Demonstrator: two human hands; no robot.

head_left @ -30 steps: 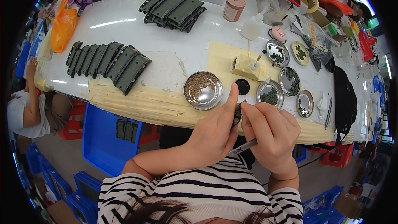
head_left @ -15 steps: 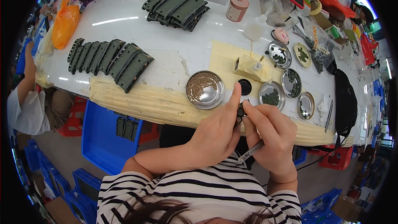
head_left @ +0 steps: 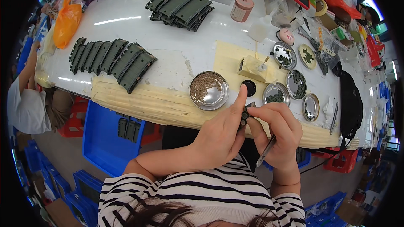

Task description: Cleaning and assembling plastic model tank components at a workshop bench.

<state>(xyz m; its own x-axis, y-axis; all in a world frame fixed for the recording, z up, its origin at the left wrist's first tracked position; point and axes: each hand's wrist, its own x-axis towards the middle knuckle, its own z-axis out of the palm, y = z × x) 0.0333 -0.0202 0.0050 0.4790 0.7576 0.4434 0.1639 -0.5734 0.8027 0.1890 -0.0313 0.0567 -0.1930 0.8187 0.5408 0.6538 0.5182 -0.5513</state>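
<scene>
My left hand grips a small dark green part between thumb and fingers, its index finger pointing up. Against the part's right side press the thumb and fingertips of my right hand. A pair of metal tweezers is tucked in the right palm, one end sticking out low and to the left. Fingers cover much of the small part. Just beyond the hands lie a round black lid-like piece and a metal dish of green bits. Left of these stands a dish of brown granules.
Curved dark green panels lie in a row and a stack. More small dishes stand at right, near a taped block and a black mask-like item. A blue bin sits below the table; a person is at left.
The tweezers in my right palm have turned to a steeper angle and shifted right. My right fingertips have moved slightly on the small part. The left hand is almost still.
</scene>
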